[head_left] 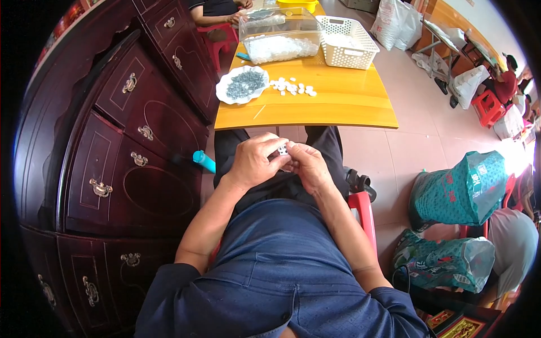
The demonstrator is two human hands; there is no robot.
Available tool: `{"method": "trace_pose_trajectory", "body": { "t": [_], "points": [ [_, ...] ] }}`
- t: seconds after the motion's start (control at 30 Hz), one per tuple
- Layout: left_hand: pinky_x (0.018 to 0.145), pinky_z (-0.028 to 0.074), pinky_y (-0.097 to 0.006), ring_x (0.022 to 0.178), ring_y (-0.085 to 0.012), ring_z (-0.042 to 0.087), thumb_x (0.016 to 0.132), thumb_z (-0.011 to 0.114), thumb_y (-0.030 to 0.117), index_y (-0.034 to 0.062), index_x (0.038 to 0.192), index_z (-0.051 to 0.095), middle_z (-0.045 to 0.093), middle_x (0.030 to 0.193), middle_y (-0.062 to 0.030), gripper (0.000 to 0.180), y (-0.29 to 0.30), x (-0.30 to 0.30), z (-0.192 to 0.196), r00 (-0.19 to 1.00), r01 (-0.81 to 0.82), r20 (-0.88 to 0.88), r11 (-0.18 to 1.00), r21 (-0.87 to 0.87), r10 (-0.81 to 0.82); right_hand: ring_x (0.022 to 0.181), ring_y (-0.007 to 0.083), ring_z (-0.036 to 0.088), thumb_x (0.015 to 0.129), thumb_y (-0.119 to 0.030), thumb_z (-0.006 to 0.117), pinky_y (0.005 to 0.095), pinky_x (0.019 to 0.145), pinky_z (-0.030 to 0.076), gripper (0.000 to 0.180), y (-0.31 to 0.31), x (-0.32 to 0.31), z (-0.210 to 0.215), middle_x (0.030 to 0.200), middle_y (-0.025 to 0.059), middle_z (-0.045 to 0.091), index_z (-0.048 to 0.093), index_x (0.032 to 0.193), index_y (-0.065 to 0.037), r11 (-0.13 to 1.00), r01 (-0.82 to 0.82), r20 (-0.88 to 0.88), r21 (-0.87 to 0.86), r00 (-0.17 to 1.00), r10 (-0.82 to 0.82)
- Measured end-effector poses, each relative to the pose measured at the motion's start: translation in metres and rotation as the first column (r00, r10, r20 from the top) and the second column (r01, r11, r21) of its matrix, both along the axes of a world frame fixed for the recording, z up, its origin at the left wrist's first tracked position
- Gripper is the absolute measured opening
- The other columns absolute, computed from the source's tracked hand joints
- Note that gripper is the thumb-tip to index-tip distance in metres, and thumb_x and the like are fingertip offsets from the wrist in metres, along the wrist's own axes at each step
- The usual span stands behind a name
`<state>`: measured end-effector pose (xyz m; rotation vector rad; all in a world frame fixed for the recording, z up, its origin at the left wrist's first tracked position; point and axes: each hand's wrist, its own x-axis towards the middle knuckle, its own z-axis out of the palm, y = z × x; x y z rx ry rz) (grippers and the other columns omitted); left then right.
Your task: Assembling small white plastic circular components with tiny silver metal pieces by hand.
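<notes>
Above my lap, just short of the table's near edge, my two hands meet around a small white piece with dark spots [283, 150]. My left hand [255, 160] is closed, its thumb and fingers pinching the piece from the left. From the right, my right hand [309, 164] grips the same piece with thumb and forefinger. The fingers cover much of it, and its exact kind is too small to tell. On the table beyond lie a scalloped white dish [224, 94] of small grey-blue parts [245, 84], several loose white round pieces [293, 87] and a thin pale stick [259, 111].
A clear plastic bin [282, 28] of white pieces and a cream perforated basket [350, 58] stand farther back on the yellow table [338, 107]. Dark wooden drawers [135, 146] rise at left. Teal bags [459, 188] stand on the floor at right. Other people sit nearby.
</notes>
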<state>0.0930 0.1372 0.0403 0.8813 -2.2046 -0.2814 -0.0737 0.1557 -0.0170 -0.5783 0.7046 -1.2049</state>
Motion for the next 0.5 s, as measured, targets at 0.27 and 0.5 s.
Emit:
{"method": "trace_pose_trajectory", "body": {
  "t": [0.27,0.5],
  "points": [
    [0.073,0.057,-0.036,0.084,-0.0317,0.070,0.075,0.079,0.007,-0.0005,0.101,0.071,0.071,0.094,-0.0148,0.028,-0.001,-0.006,0.004,1.000,0.006,0.009,0.999,-0.040,-0.006,0.069,0.0053,0.058,0.098,-0.021,0.064,0.0204,0.065,0.047,0.020,0.002,0.000,0.003,0.081,0.0006,0.067,0.071,0.094,-0.002,0.994,0.037,-0.051,-0.105,0.998,-0.043],
    [0.072,0.057,-0.036,0.084,-0.0314,0.071,0.077,0.077,0.006,0.0001,0.102,0.071,0.071,0.094,-0.0145,0.027,-0.005,-0.012,0.002,0.999,0.016,-0.035,0.996,-0.093,-0.020,0.065,0.0038,0.052,0.097,-0.020,0.064,0.0196,0.061,0.043,0.020,0.002,0.002,0.003,0.077,-0.0009,0.065,0.071,0.089,-0.002,0.981,0.151,-0.059,-0.125,0.985,-0.160]
  ]
}}
